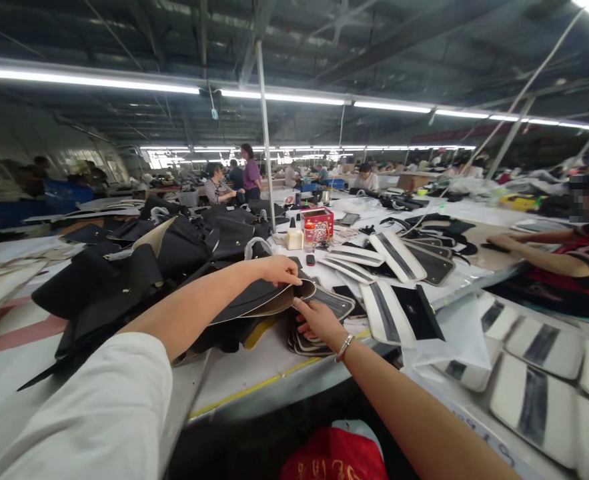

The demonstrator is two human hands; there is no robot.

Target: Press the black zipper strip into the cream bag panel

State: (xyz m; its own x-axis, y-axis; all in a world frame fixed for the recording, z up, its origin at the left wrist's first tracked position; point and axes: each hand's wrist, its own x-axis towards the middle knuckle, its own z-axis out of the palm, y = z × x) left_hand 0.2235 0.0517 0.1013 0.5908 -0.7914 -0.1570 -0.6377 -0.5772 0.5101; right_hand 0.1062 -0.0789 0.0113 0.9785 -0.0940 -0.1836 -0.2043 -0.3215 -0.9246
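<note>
A black leather-like piece with a tan inner side [269,303] is bent into a curl in front of me. Its upper edge is pinched by my left hand [278,269], which is closed. At the curl's right end, my right hand [319,321] has its thumb against the lower edge; its other fingers bend beneath, partly hidden. Under and beside that hand lies a stack of dark flat panels with pale stitched edges [307,343]. To the left spreads a large heap of black leather-like pieces [124,280], some with metal studs.
White panels with dark stripes [387,310] lie to the right, more [534,387] on a lower surface. A red box [318,223] and a bottle of pale liquid [295,237] stand behind. A co-worker's arm [549,252] reaches in at far right. Yellow tape [254,388] marks the table's front edge.
</note>
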